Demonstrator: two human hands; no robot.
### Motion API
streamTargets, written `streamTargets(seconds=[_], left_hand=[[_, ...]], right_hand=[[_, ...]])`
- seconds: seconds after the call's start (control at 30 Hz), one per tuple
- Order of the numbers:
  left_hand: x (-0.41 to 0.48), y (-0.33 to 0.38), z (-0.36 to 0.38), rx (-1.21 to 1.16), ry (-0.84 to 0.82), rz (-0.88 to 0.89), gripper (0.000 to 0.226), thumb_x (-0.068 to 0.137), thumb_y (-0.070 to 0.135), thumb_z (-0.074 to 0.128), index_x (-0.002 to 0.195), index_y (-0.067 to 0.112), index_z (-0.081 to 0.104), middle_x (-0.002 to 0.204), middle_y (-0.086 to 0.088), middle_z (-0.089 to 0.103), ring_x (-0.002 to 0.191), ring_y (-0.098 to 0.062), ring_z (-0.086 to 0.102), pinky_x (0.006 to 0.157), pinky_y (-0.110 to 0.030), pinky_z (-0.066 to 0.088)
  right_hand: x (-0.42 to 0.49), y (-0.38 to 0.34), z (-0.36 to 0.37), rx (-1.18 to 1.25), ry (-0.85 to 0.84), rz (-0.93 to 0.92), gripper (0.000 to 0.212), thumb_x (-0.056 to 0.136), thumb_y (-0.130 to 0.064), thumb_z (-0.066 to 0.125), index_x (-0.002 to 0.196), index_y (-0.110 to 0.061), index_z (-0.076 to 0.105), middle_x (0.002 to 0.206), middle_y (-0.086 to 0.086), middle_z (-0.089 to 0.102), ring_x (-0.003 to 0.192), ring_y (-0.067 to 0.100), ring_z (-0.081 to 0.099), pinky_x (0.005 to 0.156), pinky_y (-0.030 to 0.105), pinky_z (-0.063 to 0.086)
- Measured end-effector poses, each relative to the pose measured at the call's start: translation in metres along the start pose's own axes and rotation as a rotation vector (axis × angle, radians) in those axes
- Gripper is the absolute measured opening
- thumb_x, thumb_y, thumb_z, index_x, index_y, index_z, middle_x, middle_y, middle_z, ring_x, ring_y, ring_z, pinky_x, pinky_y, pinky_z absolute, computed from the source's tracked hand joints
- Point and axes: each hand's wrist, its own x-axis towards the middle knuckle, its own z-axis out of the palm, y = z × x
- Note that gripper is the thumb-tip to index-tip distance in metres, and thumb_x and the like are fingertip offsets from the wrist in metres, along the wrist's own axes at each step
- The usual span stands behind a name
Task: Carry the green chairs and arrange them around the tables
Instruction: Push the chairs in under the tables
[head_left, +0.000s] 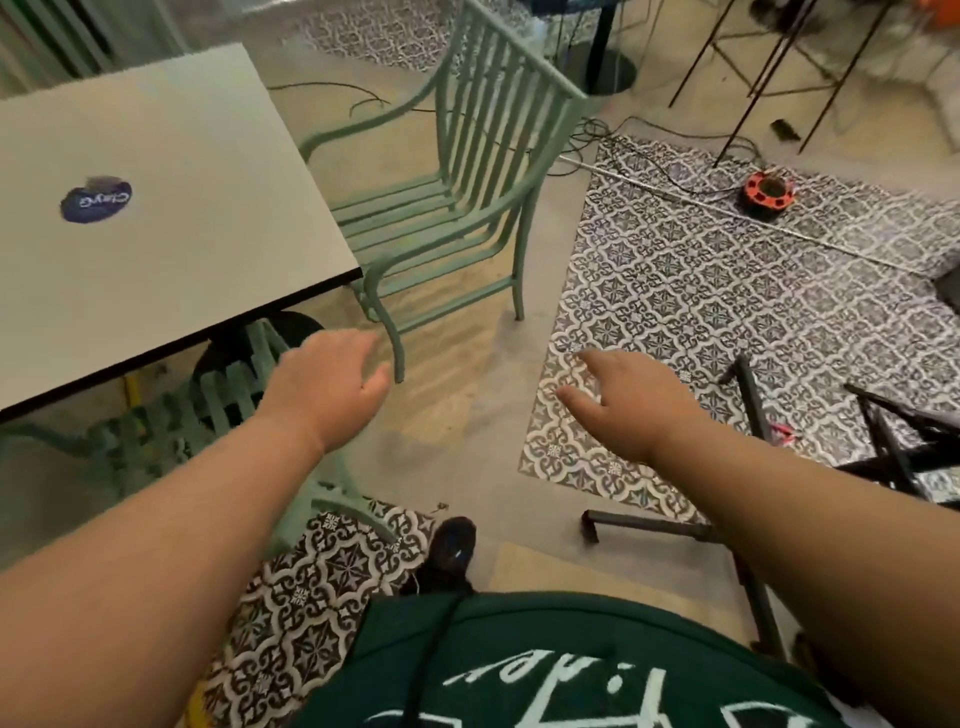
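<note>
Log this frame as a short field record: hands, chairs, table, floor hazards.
left hand: empty, fingers loosely curled, over the slatted green metal chair below the table edge
right hand: empty, fingers spread, above the patterned black-and-white floor tiles
placed chair: pale green metal armchair with slatted back standing upright at the table's far side
table: square white-topped table with dark edge, round blue sticker on top
floor hazards: orange cable reel with black cables trailing; black metal frame near the right arm

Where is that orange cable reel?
The orange cable reel sits on the patterned floor tiles at upper right, beyond the green chair by the table.
</note>
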Motion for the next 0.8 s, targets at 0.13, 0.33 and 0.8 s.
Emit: streamTargets(seconds=[0.13,0.33,0.8], left_hand=[[0.089,0.003,-0.013,-0.030,-0.009,0.081,0.063,0.091,0.050,0.037,0.142,0.020,0.058,0.134,-0.007,0.066,0.126,-0.032,0.057,0.097,-0.050,0.050],[0.190,0.023,-0.035,0.017,-0.032,0.156,0.064,0.092,0.048,0.036,0.147,0.020,0.054,0.140,-0.007,0.063,0.129,-0.031,0.055,0.099,-0.050,0.050],[0.386,0.129,-0.032,-0.020,0.021,-0.007,0.051,0.103,0.040,0.043,0.150,0.019,0.051,0.145,-0.006,0.059,0.133,-0.029,0.051,0.105,-0.048,0.043]], right_hand=[[0.057,0.013,-0.024,0.049,0.040,0.049,0.059,0.098,-0.059,0.046,0.138,-0.017,0.055,0.131,0.010,0.066,0.120,0.030,0.060,0.100,0.045,0.050],[0.125,0.033,-0.061,0.084,0.056,0.093,0.060,0.100,-0.057,0.045,0.142,-0.015,0.052,0.136,0.010,0.063,0.126,0.030,0.057,0.104,0.046,0.047],[0.329,0.179,-0.150,0.021,0.007,-0.132,0.066,0.100,-0.058,0.046,0.149,-0.015,0.048,0.138,0.009,0.063,0.126,0.028,0.057,0.104,0.041,0.047]])
